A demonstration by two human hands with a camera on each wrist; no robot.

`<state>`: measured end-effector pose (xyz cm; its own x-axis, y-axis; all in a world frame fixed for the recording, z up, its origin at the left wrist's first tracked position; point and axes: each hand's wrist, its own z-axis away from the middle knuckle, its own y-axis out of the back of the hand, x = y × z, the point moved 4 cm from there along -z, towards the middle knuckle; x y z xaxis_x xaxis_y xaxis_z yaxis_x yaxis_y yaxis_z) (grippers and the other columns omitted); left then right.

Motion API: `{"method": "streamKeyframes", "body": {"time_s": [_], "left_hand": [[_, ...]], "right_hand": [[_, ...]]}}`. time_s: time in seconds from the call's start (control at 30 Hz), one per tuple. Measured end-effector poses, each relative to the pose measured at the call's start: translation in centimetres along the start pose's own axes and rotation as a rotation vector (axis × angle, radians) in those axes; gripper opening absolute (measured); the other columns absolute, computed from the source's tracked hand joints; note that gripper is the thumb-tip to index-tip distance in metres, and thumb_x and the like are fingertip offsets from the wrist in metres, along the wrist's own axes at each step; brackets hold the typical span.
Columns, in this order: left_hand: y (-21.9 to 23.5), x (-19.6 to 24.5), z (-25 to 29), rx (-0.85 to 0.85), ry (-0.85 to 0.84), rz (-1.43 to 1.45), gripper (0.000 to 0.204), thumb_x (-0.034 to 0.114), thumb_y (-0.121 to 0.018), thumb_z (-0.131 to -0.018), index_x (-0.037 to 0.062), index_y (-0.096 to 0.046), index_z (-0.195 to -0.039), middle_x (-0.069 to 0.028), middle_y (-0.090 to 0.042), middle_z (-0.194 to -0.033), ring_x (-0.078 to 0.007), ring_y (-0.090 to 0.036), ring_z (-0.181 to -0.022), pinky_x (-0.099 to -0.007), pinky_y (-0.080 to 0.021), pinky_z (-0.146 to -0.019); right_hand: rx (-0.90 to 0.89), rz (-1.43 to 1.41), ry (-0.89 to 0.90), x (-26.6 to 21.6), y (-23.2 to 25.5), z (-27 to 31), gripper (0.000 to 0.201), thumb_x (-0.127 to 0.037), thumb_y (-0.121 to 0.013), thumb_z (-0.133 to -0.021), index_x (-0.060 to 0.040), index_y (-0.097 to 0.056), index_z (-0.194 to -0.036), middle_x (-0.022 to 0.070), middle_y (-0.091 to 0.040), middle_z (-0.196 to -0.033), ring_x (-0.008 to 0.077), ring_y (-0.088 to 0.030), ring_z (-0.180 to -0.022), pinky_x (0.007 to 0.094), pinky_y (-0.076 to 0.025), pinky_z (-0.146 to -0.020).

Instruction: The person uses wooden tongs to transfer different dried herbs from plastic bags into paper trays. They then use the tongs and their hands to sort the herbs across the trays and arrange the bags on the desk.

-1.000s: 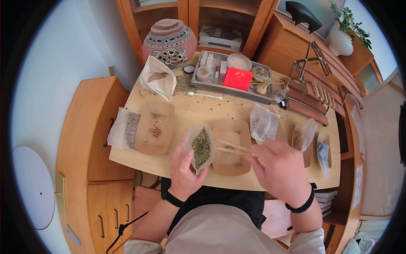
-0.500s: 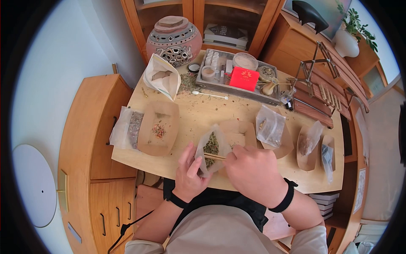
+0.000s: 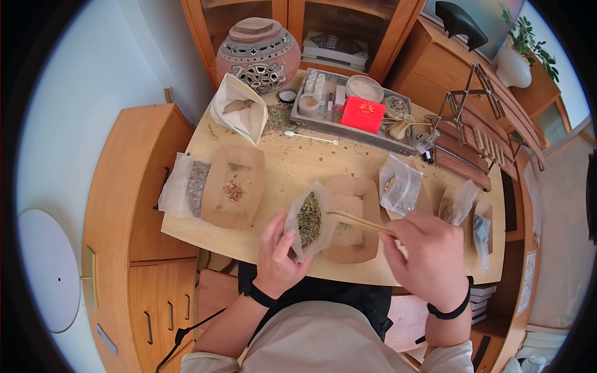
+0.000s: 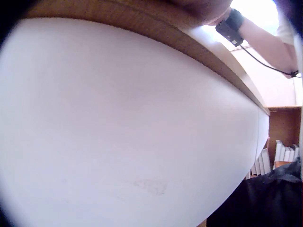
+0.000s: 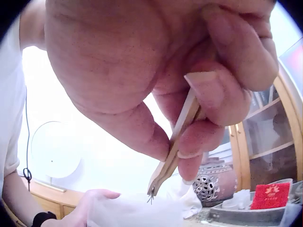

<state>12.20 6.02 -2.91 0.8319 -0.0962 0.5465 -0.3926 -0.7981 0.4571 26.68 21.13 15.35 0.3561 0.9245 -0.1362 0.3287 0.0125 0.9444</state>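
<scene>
My left hand [image 3: 280,261] holds a translucent pouch [image 3: 324,231] by its left side, its mouth spread wide and facing up. Dried green herb [image 3: 309,221] fills the inside. In my right hand [image 3: 429,261] I pinch wooden tweezers [image 5: 173,146] between thumb and fingers. Their tips point left, near the pouch's right rim in the head view. A few thin dark herb bits [image 5: 151,196] stick out from the tips in the right wrist view. Below the tweezers, a brown paper tray [image 3: 357,253] carries a few herb scraps.
Another paper tray [image 3: 249,158] with reddish bits stands left, beside a bag of dried pieces [image 3: 198,186]. Several bagged trays, including a clear bag [image 3: 401,186], line the right. Behind are an open white bag [image 3: 255,127], a grey tray [image 3: 373,142] and a patterned pot [image 3: 258,56].
The tweezers went from above the paper tray into the pouch's mouth, then came back out to the right. My left hand kept hold of the pouch throughout.
</scene>
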Motion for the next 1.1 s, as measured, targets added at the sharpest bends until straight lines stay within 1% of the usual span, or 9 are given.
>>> {"method": "streamKeyframes", "body": {"time_s": [0.23, 0.33, 0.53, 0.63, 0.73, 0.83, 0.9, 1.0, 1.1], "left_hand": [[0.0, -0.2, 0.1, 0.005, -0.006, 0.043, 0.100, -0.003, -0.081, -0.076, 0.0164, -0.023, -0.155, -0.0326, -0.038, -0.149, -0.0477, -0.052, -0.132, -0.0522, -0.050, -0.105], [0.0, -0.3, 0.0, -0.006, -0.011, -0.005, 0.105, 0.000, -0.086, -0.074, 0.0194, -0.023, -0.156, -0.0322, -0.033, -0.151, -0.0473, -0.056, -0.130, -0.0479, -0.058, -0.098], [0.2, -0.7, 0.1, 0.053, -0.019, -0.014, 0.102, 0.004, -0.086, -0.076, 0.0146, -0.023, -0.156, -0.0316, -0.044, -0.145, -0.0483, -0.048, -0.135, -0.0510, -0.050, -0.105], [0.6, -0.8, 0.4, 0.088, 0.105, 0.061, 0.094, 0.008, -0.085, -0.080, 0.0052, -0.027, -0.154, -0.0312, -0.047, -0.143, -0.0464, -0.052, -0.132, -0.0494, -0.049, -0.105], [1.5, 1.0, -1.3, -0.056, 0.260, 0.148, 0.097, -0.001, -0.077, -0.086, 0.0003, -0.013, -0.159, -0.0312, -0.041, -0.152, -0.0425, -0.047, -0.140, -0.0500, -0.040, -0.116], [1.8, 1.4, -2.7, -0.095, 0.388, 0.160, 0.093, 0.003, -0.074, -0.091, -0.0043, -0.013, -0.161, -0.0328, -0.043, -0.153, -0.0383, -0.049, -0.140, -0.0447, -0.041, -0.115], [2.0, 1.3, -3.1, -0.058, 0.436, 0.151, 0.092, 0.011, -0.071, -0.096, -0.0069, -0.010, -0.162, -0.0373, -0.050, -0.146, -0.0409, -0.059, -0.131, -0.0421, -0.051, -0.105], [2.0, 0.9, -2.9, -0.041, 0.608, 0.287, 0.086, 0.010, -0.064, -0.101, -0.0028, -0.007, -0.164, -0.0351, -0.053, -0.147, -0.0371, -0.062, -0.129, -0.0381, -0.053, -0.100], [2.1, 0.4, -2.8, -0.026, 0.590, 0.246, 0.079, 0.010, -0.059, -0.104, 0.0017, -0.010, -0.166, -0.0311, -0.058, -0.142, -0.0340, -0.066, -0.124, -0.0350, -0.055, -0.095]], "right_hand": [[-0.096, 0.050, -0.117, 4.5, -4.6, 2.8, 0.012, -0.018, -0.076, -0.084, -0.0090, -0.069, -0.079, 0.0065, -0.061, -0.072, 0.0288, -0.064, -0.063, 0.0410, -0.051, -0.054], [-0.150, 0.067, -0.144, 4.9, -6.5, 3.8, 0.013, -0.020, -0.075, -0.086, -0.0089, -0.070, -0.080, 0.0065, -0.064, -0.077, 0.0293, -0.066, -0.066, 0.0410, -0.053, -0.057], [-0.110, -0.066, -0.229, 5.3, -6.4, 4.5, 0.012, -0.018, -0.073, -0.090, -0.0067, -0.070, -0.085, 0.0086, -0.066, -0.082, 0.0326, -0.067, -0.068, 0.0420, -0.054, -0.059], [-0.040, -0.244, -0.294, 5.8, -6.5, 5.1, 0.012, -0.016, -0.072, -0.093, -0.0046, -0.069, -0.092, 0.0128, -0.068, -0.084, 0.0372, -0.067, -0.069, 0.0436, -0.053, -0.059], [-0.022, -0.436, -0.438, 6.4, -7.8, 6.2, 0.016, -0.016, -0.071, -0.096, -0.0022, -0.065, -0.100, 0.0180, -0.069, -0.082, 0.0410, -0.067, -0.070, 0.0453, -0.052, -0.060], [-0.088, -0.526, -0.562, 5.9, -9.4, 7.2, 0.023, -0.017, -0.072, -0.096, -0.0001, -0.060, -0.106, 0.0217, -0.068, -0.076, 0.0422, -0.067, -0.069, 0.0462, -0.051, -0.060], [-0.117, -0.538, -0.602, 5.2, -10.3, 7.7, 0.027, -0.018, -0.073, -0.096, 0.0007, -0.058, -0.108, 0.0225, -0.066, -0.072, 0.0419, -0.067, -0.068, 0.0463, -0.052, -0.060], [-0.081, -0.520, -0.620, 4.5, -11.1, 7.9, 0.032, -0.020, -0.075, -0.094, 0.0013, -0.056, -0.107, 0.0226, -0.066, -0.070, 0.0416, -0.068, -0.067, 0.0461, -0.053, -0.060], [-0.105, -0.488, -0.658, 4.2, -11.4, 7.9, 0.031, -0.020, -0.076, -0.092, 0.0005, -0.057, -0.105, 0.0212, -0.067, -0.070, 0.0417, -0.069, -0.067, 0.0465, -0.054, -0.061]]}}
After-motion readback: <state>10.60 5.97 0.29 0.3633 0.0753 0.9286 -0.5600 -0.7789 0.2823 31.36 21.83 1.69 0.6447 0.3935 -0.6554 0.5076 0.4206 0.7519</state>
